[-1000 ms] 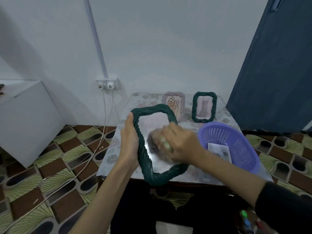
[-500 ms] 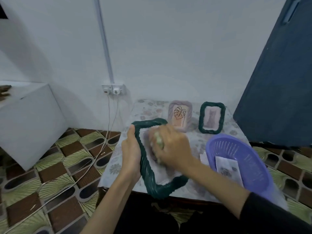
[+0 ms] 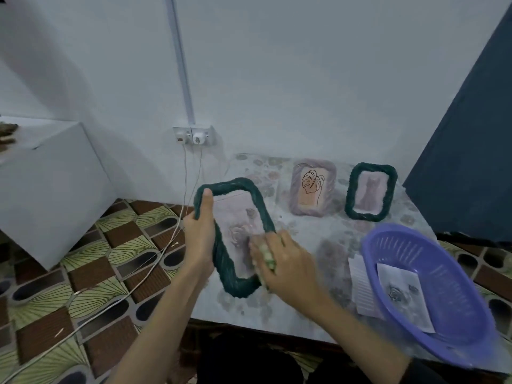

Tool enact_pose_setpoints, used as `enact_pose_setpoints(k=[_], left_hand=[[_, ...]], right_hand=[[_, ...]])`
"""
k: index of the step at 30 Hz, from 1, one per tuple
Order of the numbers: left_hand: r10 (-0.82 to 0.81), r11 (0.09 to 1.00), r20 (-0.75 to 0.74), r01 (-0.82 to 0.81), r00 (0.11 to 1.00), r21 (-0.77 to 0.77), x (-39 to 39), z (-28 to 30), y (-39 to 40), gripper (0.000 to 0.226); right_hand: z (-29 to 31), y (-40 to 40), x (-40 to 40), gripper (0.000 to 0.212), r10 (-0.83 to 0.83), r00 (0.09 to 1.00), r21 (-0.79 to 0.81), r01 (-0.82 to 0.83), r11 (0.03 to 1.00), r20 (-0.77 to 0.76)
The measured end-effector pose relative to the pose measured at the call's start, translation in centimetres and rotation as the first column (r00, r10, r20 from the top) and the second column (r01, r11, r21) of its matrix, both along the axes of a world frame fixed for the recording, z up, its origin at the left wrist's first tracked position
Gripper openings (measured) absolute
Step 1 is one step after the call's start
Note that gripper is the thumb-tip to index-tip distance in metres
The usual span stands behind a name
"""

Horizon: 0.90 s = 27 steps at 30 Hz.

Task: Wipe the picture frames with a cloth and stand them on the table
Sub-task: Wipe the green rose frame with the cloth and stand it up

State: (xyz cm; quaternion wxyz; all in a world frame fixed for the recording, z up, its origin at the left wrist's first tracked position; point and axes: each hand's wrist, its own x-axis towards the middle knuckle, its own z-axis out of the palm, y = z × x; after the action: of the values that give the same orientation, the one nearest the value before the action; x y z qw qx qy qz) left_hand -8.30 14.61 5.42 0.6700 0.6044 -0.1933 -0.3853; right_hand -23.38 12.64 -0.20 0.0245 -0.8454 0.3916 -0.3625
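Note:
My left hand grips the left side of a large dark green woven picture frame, held tilted over the table's front left. My right hand presses a pale, bunched cloth against the frame's lower right part; the hand and cloth are blurred. A rose picture shows under the frame's glass. Two more frames stand upright at the back of the table: a lilac frame with a leaf drawing and a smaller dark green frame.
The small table has a floral cover and stands against a white wall. A purple plastic basket with a rose print inside overhangs the right front edge. A wall socket with cables is left, a white box beyond, a dark door at right.
My right hand with the cloth has moved from the frame's upper middle down to its lower right side. The left hand keeps its hold and the frame has turned more edge-on.

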Motion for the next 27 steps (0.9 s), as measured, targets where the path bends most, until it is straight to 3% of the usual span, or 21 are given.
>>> enact_pose_setpoints(k=[3,4,6,12,17,19,20,22,24,27], left_hand=[[0.013,0.999,-0.051,-0.01,0.999,0.044,3.7,-0.9,-1.7,0.04],[-0.004,0.999,-0.099,0.009,0.995,0.05,4.7,-1.0,-2.1,0.041],[-0.053,0.997,-0.187,0.062,0.981,0.042,6.6,-1.6,-3.1,0.048],[-0.052,0.994,-0.202,0.072,0.978,0.088,9.4,-4.0,-5.7,0.083],[-0.098,0.988,-0.221,0.121,0.97,0.095,9.3,-5.1,-6.8,0.075],[-0.155,0.98,-0.213,0.177,0.965,0.087,8.6,-4.8,-7.0,0.058],[-0.195,0.974,-0.21,0.215,0.958,0.075,8.1,-4.6,-7.0,0.046],[-0.276,0.956,-0.223,0.291,0.935,0.036,6.8,-3.8,-6.9,0.033],[-0.337,0.936,-0.23,0.352,0.913,0.026,5.2,-3.2,-6.9,0.034],[-0.393,0.911,-0.147,0.406,0.908,0.075,3.4,-3.0,-7.0,0.038]], right_hand=[[-2.2,-2.8,-2.1,0.032,-0.115,0.992,0.31,0.094,0.946,0.049],[-2.9,-3.7,-2.7,0.034,-0.169,0.975,0.463,0.084,0.882,0.144],[-4.6,-5.4,-3.6,0.039,-0.318,0.917,0.624,0.104,0.775,0.242],[-10.4,-9.0,-4.3,0.03,-0.338,0.94,0.731,0.253,0.634,-0.032],[-11.3,-11.0,-4.5,0.056,-0.13,0.933,0.769,0.35,0.534,-0.335],[-10.2,-11.6,-4.2,0.067,-0.154,0.921,0.716,0.376,0.588,-0.358],[-9.0,-11.7,-3.9,0.066,-0.196,0.937,0.698,0.346,0.627,-0.288],[-5.4,-11.4,-2.6,0.054,-0.246,0.969,0.739,0.162,0.654,0.004],[-1.7,-10.4,-1.3,0.041,-0.222,0.936,0.861,-0.135,0.49,0.273],[1.3,-9.0,-0.6,0.032,-0.256,0.828,0.867,-0.471,0.165,0.499]])
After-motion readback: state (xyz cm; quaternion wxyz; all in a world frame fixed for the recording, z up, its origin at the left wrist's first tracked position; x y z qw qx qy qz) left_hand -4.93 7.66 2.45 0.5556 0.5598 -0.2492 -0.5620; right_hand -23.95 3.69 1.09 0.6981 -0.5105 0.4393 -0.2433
